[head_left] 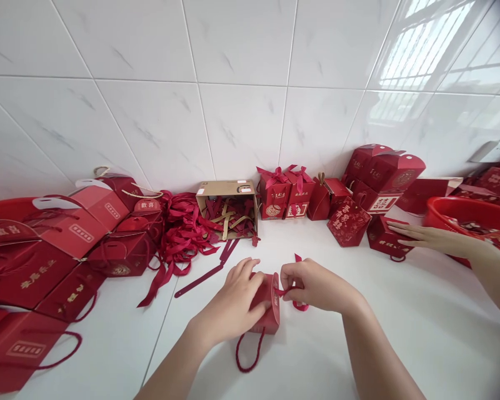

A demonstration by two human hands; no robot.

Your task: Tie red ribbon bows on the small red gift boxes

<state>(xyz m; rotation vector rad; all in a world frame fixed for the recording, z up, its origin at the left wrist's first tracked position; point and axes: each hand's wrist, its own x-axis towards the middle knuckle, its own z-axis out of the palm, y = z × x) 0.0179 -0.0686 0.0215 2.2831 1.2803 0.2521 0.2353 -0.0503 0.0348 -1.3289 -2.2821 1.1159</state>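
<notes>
A small red gift box [270, 316] lies on the white table in front of me, with a dark red cord handle [249, 369] looped toward me. My left hand [242, 297] wraps over its top and left side, fingers curved around it and closed on it. At the right end of this box, my right hand [310, 284] pinches a red ribbon [287, 291] between thumb and fingers. The ribbon runs to the box's end flap, and its loose tail hangs beyond my fingers. Where the ribbon passes at the flap is partly hidden.
Red boxes [87, 214] pile up at left beside loose ribbons [183, 222]. A cardboard box [226, 188] holds ribbon strips. Finished-looking boxes [274, 194] line the wall. Another person's hand [435, 236] touches a box [383, 236] near a red basin [437, 214].
</notes>
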